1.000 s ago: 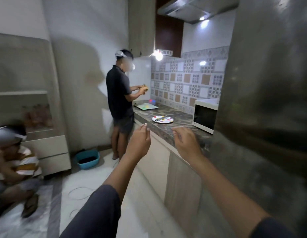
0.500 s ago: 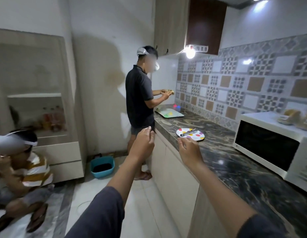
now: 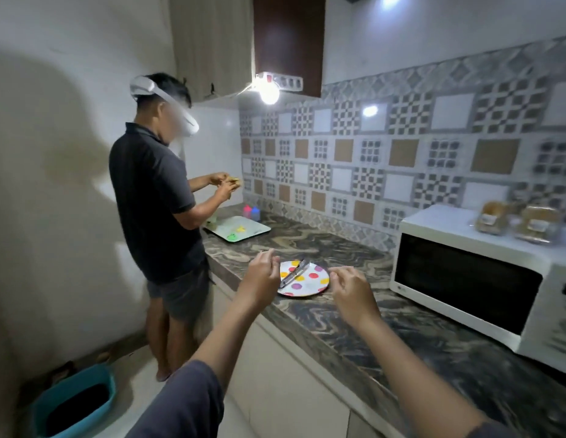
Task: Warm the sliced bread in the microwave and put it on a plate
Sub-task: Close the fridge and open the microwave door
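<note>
A white microwave (image 3: pixel 484 279) stands with its door closed on the right of the dark marble counter (image 3: pixel 386 330). Two bags of sliced bread (image 3: pixel 515 221) lie on top of it. A white plate with coloured dots (image 3: pixel 310 286) sits on the counter left of the microwave, with metal tongs (image 3: pixel 294 273) lying across it. My left hand (image 3: pixel 261 281) hovers just left of the plate, fingers loosely curled, holding nothing. My right hand (image 3: pixel 351 292) hovers just right of the plate, also loosely curled and holding nothing.
A person in a dark shirt (image 3: pixel 158 200) stands at the counter's far end, handling something over a white board (image 3: pixel 237 229) beside small red and blue bottles (image 3: pixel 251 212). A blue tub (image 3: pixel 73 403) sits on the floor at lower left. A bright bulb (image 3: pixel 269 91) hangs under the cabinets.
My view has moved closer to the counter and turned right, so the microwave and bread bags are now in full sight. Both hands have come nearer the plate, still holding nothing.
</note>
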A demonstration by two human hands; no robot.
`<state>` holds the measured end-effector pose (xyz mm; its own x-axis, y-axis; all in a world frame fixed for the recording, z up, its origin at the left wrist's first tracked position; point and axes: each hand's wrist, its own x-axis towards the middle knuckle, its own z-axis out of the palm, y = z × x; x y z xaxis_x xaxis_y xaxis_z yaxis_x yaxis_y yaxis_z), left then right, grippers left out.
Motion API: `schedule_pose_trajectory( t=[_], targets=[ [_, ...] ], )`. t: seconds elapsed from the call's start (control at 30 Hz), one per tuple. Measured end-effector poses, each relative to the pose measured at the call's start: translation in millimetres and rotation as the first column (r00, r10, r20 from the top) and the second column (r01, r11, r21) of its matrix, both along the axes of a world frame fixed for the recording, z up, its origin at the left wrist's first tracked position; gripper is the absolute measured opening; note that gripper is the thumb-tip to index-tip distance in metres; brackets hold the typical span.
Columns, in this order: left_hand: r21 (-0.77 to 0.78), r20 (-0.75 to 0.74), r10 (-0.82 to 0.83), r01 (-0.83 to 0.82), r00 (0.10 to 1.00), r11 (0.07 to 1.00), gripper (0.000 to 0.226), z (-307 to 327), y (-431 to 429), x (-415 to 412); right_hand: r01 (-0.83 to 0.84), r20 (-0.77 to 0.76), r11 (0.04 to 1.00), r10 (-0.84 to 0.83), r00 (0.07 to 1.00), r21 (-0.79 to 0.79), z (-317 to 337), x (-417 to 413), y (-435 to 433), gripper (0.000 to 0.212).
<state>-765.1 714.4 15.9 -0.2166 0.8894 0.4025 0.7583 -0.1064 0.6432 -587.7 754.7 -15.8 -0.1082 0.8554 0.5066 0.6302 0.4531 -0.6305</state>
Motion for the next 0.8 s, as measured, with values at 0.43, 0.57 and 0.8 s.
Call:
schedule_pose_trajectory(
  t=[0.43, 0.57, 0.8],
  targets=[
    [-0.061, 0.101, -0.535, 0.542, 0.839, 0.838, 0.045, -24, 187, 246, 0.449, -0.030, 0.891, -0.449, 0.893, 0.068, 22, 238, 85, 0.025],
    [-0.064, 0.129, -0.650, 0.661, 0.749, 0.748, 0.041, -28, 210, 339, 0.565, -0.005, 0.822, -0.566, 0.824, 0.077, 25, 320, 97, 0.026],
    [-0.153, 0.200, -0.747, 0.773, 0.635, 0.616, 0.030, -70, 228, 454, 0.712, 0.115, 0.702, -0.709, 0.696, 0.021, 16, 421, 121, 0.036]
  ],
)
